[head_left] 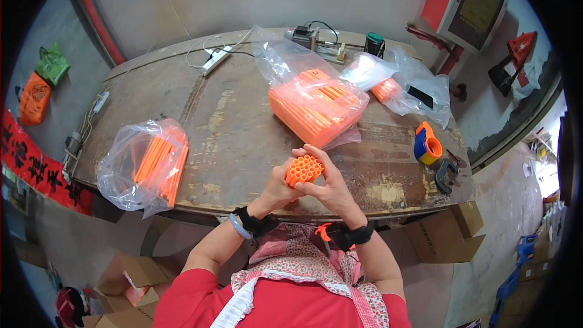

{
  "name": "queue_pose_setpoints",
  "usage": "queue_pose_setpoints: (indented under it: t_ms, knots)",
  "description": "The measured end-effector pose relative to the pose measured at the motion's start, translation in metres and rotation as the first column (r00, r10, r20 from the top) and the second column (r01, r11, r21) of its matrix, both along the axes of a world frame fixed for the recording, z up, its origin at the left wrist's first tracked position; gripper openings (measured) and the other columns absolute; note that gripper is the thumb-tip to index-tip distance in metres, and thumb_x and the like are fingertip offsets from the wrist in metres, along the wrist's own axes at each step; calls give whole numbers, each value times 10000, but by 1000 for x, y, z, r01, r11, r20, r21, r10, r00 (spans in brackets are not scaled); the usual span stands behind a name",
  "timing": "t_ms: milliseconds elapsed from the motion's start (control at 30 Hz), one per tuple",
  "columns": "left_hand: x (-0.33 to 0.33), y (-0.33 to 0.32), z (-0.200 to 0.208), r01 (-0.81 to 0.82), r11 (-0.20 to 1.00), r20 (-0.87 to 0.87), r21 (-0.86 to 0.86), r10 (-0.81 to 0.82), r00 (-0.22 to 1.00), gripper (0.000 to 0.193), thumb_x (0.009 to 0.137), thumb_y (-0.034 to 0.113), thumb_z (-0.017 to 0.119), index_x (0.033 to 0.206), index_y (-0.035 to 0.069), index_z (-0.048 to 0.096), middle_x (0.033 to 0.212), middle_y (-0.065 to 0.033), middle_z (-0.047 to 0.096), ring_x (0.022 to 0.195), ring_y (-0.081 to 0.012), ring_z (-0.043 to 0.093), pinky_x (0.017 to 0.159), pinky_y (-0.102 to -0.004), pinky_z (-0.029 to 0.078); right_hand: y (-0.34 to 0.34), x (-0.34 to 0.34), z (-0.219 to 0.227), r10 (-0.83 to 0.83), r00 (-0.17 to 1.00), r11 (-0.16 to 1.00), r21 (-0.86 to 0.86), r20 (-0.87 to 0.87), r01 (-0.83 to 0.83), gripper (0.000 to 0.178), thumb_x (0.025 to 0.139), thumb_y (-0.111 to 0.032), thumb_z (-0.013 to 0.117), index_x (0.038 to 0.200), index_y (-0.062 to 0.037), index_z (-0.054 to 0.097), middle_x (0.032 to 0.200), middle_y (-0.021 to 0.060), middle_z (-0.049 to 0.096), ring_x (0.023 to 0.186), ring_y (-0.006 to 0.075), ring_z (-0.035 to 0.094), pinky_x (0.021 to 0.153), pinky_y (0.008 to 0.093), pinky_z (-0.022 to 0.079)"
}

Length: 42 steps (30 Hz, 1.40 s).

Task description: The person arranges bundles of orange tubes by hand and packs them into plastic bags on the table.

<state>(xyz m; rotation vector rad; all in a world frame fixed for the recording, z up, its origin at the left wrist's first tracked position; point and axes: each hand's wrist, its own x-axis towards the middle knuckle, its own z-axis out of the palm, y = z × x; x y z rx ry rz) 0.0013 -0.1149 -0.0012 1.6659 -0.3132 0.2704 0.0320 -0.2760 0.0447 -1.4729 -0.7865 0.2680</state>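
Note:
A bundle of orange plastic tubes (pixel 305 170) stands between my two hands at the table's front edge, its round open ends facing up. My left hand (pixel 283 181) wraps the bundle's left side. From the right, my right hand (pixel 330 183) closes round it, with the fingers over the far side and the thumb at the near side. Just beyond my hands lies a clear plastic bag full of orange tubes (pixel 316 109). Off to the left, another clear bag (pixel 115 167) holds several loose orange tubes (pixel 159 161), some sticking out at its right.
On the right are an orange-and-blue tape dispenser (pixel 429 144) and a dark C-clamp (pixel 447 176). A phone (pixel 420 97) lies on plastic bags at the back right. Farther back are a motor (pixel 303 37), a dark jar (pixel 374 44) and a white power strip (pixel 217 59). Cardboard boxes (pixel 442 234) stand below the table.

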Motion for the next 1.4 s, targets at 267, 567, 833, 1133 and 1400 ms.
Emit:
queue_pose_setpoints:
  t_ms: [267, 567, 833, 1133, 1400]
  knots:
    - [2, 18, -14, 68, 998, -17, -7, -68, 998, 449, 732, 124, 798, 1113, 28, 580, 1020, -62, 674, 908, -137, 640, 808, -292, 513, 16, 2, -17, 46, 989, 980, 198, -144, -17, 703, 815, -44, 713, 1404, -36, 330, 1344, 174, 493, 1262, 223, 465, 1054, 342, 395]
    - [-1, 15, -8, 52, 994, -56, -94, -58, 997, 424, 750, 131, 788, 1107, 28, 582, 1012, -59, 673, 885, -130, 637, 792, -293, 522, 18, -1, -13, 49, 972, 969, 246, -230, 9, 737, 812, -29, 707, 1426, -33, 299, 1308, 160, 534, 1196, 191, 519, 1018, 308, 418]
    - [3, 15, -8, 90, 990, -77, -113, -99, 992, 447, 758, 107, 788, 1147, 21, 586, 1100, -62, 650, 982, -147, 622, 864, -305, 515, 15, 3, -14, 26, 982, 980, 198, -186, 11, 711, 826, -63, 705, 1419, -35, 314, 1297, 138, 554, 1184, 179, 525, 1015, 308, 415]
    - [-8, 16, 9, 39, 994, -88, -99, -47, 995, 485, 735, 119, 775, 1157, 26, 556, 1035, -44, 641, 963, -153, 616, 843, -308, 503, 36, 4, -15, 22, 991, 995, 97, 131, -34, 850, 765, -187, 770, 1431, -37, 265, 1303, 142, 555, 1244, 232, 483, 1073, 370, 347]
    - [-54, 116, 128, -223, 946, 267, -236, 284, 921, 319, 774, 65, 738, 1053, 29, 588, 797, -22, 625, 610, -74, 596, 469, -204, 475, -5, -24, -7, -116, 989, 991, 71, 94, 109, 704, 839, -191, 647, 1431, -35, 300, 1219, 154, 587, 1219, 256, 489, 1067, 393, 303]
